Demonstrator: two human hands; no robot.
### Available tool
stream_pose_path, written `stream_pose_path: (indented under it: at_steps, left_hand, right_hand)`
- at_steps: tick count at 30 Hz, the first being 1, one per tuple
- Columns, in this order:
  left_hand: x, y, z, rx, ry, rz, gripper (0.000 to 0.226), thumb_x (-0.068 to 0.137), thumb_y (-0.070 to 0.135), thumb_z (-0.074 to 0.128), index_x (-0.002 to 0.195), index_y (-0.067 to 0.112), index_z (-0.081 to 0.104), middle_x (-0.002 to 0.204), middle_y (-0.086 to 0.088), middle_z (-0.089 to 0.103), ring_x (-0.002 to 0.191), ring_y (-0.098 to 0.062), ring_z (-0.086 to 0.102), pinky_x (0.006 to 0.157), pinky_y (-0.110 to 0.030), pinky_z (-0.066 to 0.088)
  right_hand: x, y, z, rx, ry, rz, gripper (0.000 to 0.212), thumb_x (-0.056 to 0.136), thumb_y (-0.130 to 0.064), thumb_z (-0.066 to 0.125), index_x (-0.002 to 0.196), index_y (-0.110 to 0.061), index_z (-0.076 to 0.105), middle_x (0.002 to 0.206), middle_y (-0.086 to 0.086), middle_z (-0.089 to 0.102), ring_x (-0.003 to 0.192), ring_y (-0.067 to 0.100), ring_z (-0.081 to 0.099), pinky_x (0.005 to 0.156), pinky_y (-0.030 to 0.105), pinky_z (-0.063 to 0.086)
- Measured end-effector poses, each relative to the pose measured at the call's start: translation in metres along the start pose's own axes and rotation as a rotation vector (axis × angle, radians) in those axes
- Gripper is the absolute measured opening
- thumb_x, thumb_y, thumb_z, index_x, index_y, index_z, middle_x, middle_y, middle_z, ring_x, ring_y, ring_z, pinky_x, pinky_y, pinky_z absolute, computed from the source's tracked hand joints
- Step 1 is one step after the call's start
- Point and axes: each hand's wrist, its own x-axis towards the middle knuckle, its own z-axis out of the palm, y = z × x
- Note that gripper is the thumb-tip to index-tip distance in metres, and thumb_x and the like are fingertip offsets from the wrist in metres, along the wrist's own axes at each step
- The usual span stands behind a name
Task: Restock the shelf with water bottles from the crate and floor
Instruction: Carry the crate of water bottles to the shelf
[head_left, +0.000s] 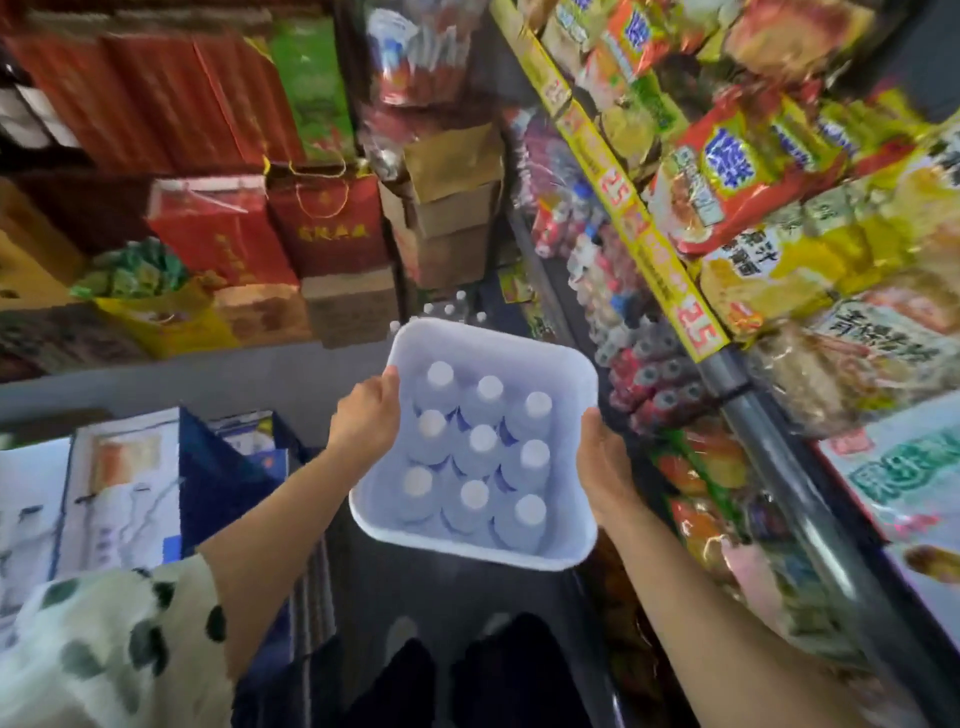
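Between both hands sits the white crate (566, 364) — left hand (363, 415) and right hand (605, 467) grip its sides; nine water bottles (483, 441) stand caps-up.

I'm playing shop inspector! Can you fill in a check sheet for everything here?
Surface: grey floor in a narrow aisle.
Job's things: white crate holding nine capped water bottles, three rows of three; more bottles beyond it.
Clutter: cardboard boxes, red gift bags.
Grippers: left hand and right hand grip the crate's opposite rims.
Cables: nothing seen.
Surroundings: shelf of drinks on the right, snack packets above.
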Motion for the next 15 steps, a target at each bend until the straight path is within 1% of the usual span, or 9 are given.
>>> stream_pose_path:
  at_steps: [1,3,5,7,9,11,13,15]
  left_hand:
    - [0.021,0.006,-0.001,0.003,-0.008,0.006,0.066,0.1,0.054,0.015,0.097,0.006,0.06,0.107,-0.019,0.063,0.101,-0.039,0.057,0.091,-0.045,0.045]
    - [0.064,0.013,0.002,0.004,-0.035,0.022,0.066,0.1,0.056,0.016,0.096,0.007,0.06,0.106,-0.02,0.063,0.101,-0.039,0.057,0.09,-0.045,0.045]
    - [0.103,0.022,0.009,0.02,-0.079,0.035,0.066,0.098,0.058,0.016,0.095,0.008,0.06,0.101,-0.017,0.063,0.098,-0.037,0.058,0.089,-0.045,0.044]
    - [0.139,0.029,0.02,0.049,-0.11,0.023,0.062,0.099,0.056,0.016,0.095,0.009,0.057,0.096,-0.012,0.057,0.095,-0.032,0.055,0.088,-0.042,0.041]
    - [0.172,0.036,0.034,0.066,-0.141,0.039,0.062,0.1,0.053,0.017,0.095,0.008,0.059,0.092,-0.011,0.055,0.094,-0.033,0.056,0.084,-0.039,0.039]
    - [0.205,0.045,0.047,0.086,-0.195,0.064,0.057,0.102,0.049,0.018,0.089,0.009,0.056,0.089,-0.012,0.054,0.091,-0.034,0.055,0.078,-0.036,0.036]
    - [0.235,0.055,0.06,0.122,-0.25,0.08,0.054,0.102,0.049,0.017,0.09,0.011,0.054,0.09,-0.012,0.054,0.088,-0.03,0.053,0.077,-0.035,0.034]
    - [0.261,0.065,0.072,0.134,-0.279,0.115,0.056,0.102,0.05,0.017,0.095,0.012,0.057,0.092,-0.01,0.055,0.089,-0.027,0.053,0.078,-0.034,0.035]
  right_hand:
    - [0.012,-0.007,0.008,0.002,-0.005,0.017,0.044,0.103,-0.032,0.027,0.118,-0.001,0.054,0.125,0.023,0.055,0.116,0.034,0.053,0.091,0.035,0.039]
    - [0.035,-0.019,0.02,0.0,0.019,0.047,0.056,0.102,-0.042,0.026,0.125,0.002,0.05,0.125,0.023,0.054,0.115,0.036,0.052,0.094,0.038,0.041]
    - [0.061,-0.026,0.033,0.029,0.025,0.093,0.063,0.1,-0.049,0.025,0.129,0.002,0.047,0.129,0.023,0.052,0.118,0.036,0.05,0.099,0.04,0.039]
    - [0.091,-0.029,0.047,0.057,0.037,0.131,0.067,0.098,-0.054,0.024,0.131,-0.001,0.046,0.131,0.022,0.051,0.12,0.036,0.049,0.101,0.043,0.038]
    - [0.119,-0.022,0.062,0.053,0.068,0.161,0.077,0.092,-0.067,0.02,0.131,-0.007,0.047,0.132,0.02,0.051,0.121,0.036,0.049,0.104,0.047,0.039]
    - [0.143,-0.012,0.075,0.031,0.099,0.208,0.088,0.083,-0.077,0.014,0.13,-0.011,0.047,0.132,0.018,0.051,0.121,0.035,0.049,0.105,0.05,0.038]
    - [0.163,-0.01,0.083,0.059,0.127,0.243,0.09,0.08,-0.077,0.013,0.131,-0.01,0.046,0.133,0.019,0.05,0.122,0.036,0.048,0.106,0.051,0.037]
    - [0.177,-0.019,0.085,0.103,0.165,0.297,0.094,0.077,-0.077,0.013,0.133,-0.009,0.045,0.134,0.019,0.049,0.123,0.036,0.047,0.103,0.046,0.037]
